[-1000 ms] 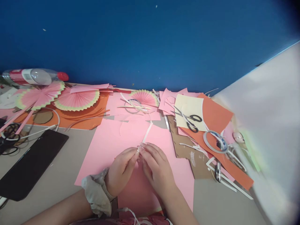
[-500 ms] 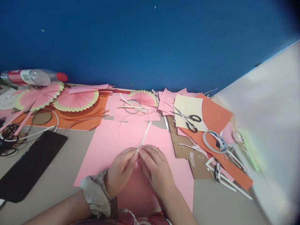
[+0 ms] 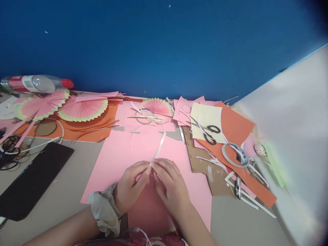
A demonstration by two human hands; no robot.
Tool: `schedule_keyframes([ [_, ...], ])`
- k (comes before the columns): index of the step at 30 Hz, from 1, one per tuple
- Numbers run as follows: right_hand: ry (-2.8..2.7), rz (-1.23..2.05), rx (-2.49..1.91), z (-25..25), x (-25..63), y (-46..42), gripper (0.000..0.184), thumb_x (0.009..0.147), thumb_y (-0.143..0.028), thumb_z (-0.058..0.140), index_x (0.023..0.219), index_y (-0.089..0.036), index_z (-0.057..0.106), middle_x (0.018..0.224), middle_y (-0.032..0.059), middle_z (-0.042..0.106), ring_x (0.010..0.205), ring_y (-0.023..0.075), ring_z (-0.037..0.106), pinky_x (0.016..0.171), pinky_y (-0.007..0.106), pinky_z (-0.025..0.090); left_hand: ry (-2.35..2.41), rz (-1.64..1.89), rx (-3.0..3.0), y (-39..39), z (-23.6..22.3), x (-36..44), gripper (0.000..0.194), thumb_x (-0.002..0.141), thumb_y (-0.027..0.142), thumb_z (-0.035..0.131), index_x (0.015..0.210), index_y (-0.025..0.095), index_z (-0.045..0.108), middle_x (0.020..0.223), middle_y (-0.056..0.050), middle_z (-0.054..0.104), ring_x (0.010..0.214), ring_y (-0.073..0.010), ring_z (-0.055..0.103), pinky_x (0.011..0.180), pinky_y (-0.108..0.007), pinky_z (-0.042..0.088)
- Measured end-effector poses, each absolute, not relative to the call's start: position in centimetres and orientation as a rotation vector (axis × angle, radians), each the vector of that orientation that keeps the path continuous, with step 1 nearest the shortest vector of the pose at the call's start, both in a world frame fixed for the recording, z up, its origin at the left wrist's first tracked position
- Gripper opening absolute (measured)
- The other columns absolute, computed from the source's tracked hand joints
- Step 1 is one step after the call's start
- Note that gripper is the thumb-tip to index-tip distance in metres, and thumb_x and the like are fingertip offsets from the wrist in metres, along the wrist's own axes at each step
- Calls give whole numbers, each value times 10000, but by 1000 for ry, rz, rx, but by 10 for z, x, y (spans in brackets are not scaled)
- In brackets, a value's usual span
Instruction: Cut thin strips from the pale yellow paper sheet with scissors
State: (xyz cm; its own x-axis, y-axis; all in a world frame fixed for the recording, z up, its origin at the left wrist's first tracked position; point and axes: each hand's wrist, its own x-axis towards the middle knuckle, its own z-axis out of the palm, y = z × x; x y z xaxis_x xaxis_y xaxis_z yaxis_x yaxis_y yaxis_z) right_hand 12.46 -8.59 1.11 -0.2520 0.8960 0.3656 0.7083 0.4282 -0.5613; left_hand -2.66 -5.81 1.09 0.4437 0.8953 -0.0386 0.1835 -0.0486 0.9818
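My left hand and my right hand meet fingertip to fingertip over a large pink paper sheet. Both are closed in a pinch on the near end of a narrow white paper strip. Its far part runs up and slightly right, across the pink sheet. Between the fingertips only a tiny white bit shows, and the rest of that end is hidden. A grey scrunchie sits around the left wrist.
Scissors lie on cream paper at right, near a tape roll, cardboard and orange paper. Pleated pink paper fans line the back. A black phone and a plastic bottle are left.
Hardly anything differs: both hands stay in the same place, fingertips together on the white strip, with only slight finger movement.
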Motion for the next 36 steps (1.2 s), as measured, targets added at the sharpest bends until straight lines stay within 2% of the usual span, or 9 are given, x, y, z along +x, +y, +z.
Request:
schedule_keyframes([
  [3,-1939,472,-1315,13,124,-87,304,814,-64,479,1080,-196,546,1060,67,656,1039,185,563,905,386,481,972,741,1587,-59,13,-26,246,915,223,370,707,170,491,716,-24,525,736,-147,506,719,-262,417],
  [8,-1929,497,-1319,10,124,-88,293,833,-67,485,1085,-208,534,1070,55,668,1047,175,578,920,391,480,950,765,1612,-60,15,-25,194,910,189,368,795,170,523,815,-41,567,809,-151,516,800,-271,413],
  [19,-2026,369,-1328,7,126,-86,354,848,-91,450,1169,-210,538,1127,80,642,1116,208,537,930,443,478,1021,769,1583,-61,13,-25,242,921,236,354,726,181,486,727,-22,523,735,-151,494,755,-273,416],
  [25,-2182,299,-1441,0,124,-84,428,847,-83,443,1256,-194,504,1259,103,551,1186,255,455,952,470,454,1097,830,1471,-58,11,-25,229,938,228,316,855,172,522,794,-20,532,766,-139,502,734,-261,418],
  [36,-2230,231,-1526,-1,123,-84,467,840,-73,438,1279,-218,502,1264,104,541,1165,283,444,929,469,460,1169,809,1532,-56,12,-26,238,940,237,313,827,182,515,783,-5,526,773,-134,504,736,-246,409],
])
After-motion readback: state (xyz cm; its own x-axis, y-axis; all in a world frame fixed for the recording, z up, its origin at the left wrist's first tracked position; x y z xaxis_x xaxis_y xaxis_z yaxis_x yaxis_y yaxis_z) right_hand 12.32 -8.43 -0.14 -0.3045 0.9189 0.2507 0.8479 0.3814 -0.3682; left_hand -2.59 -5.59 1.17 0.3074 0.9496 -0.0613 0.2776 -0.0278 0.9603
